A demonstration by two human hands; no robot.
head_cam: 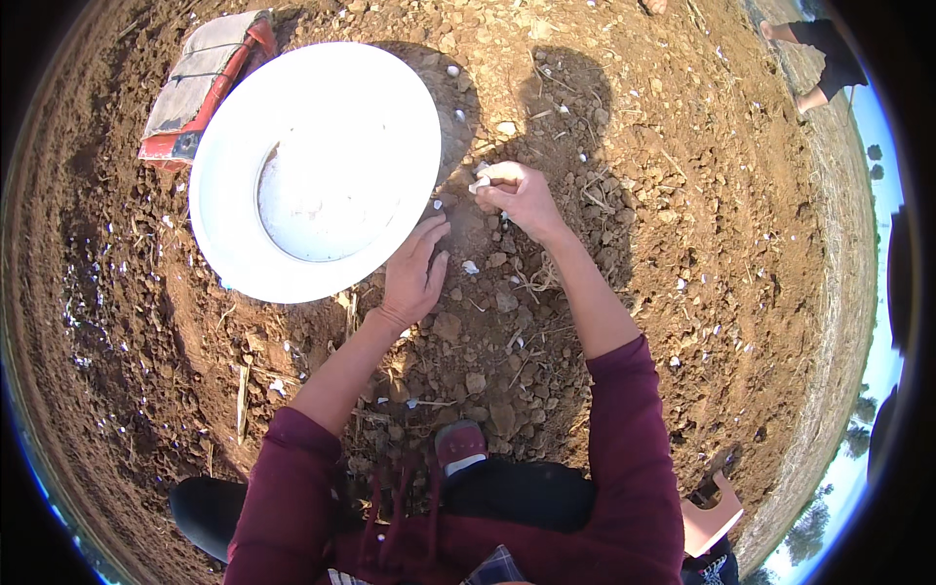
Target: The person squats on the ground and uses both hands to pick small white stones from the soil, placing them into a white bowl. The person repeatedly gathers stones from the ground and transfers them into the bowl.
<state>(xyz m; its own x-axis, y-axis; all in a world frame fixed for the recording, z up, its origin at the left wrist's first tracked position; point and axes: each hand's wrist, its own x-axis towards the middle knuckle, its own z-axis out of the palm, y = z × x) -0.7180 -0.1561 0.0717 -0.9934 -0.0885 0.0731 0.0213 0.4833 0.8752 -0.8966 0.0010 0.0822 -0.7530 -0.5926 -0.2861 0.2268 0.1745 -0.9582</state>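
My right hand [528, 203] pinches a small white piece, which looks like a garlic clove [478, 184], between thumb and fingertips just above the brown soil. Below and right of a large white basin [398, 139], my left hand [414, 275] is low over the ground, fingers slightly apart and nothing seen in it. Its fingertips are close to the basin's rim; whether they touch it I cannot tell. Only thin scraps and dirt show inside the basin. Another white clove [437, 205] lies by the left fingertips, and a pale papery piece [470, 268] rests between my hands.
A folded grey and red sack [196, 88] lies behind the basin at upper left. White cloves and flakes dot the cloddy soil [731, 241], with dry straw [243, 404] among them. Another person's bare legs [812, 99] show at upper right. My shoe [461, 442] is below my hands.
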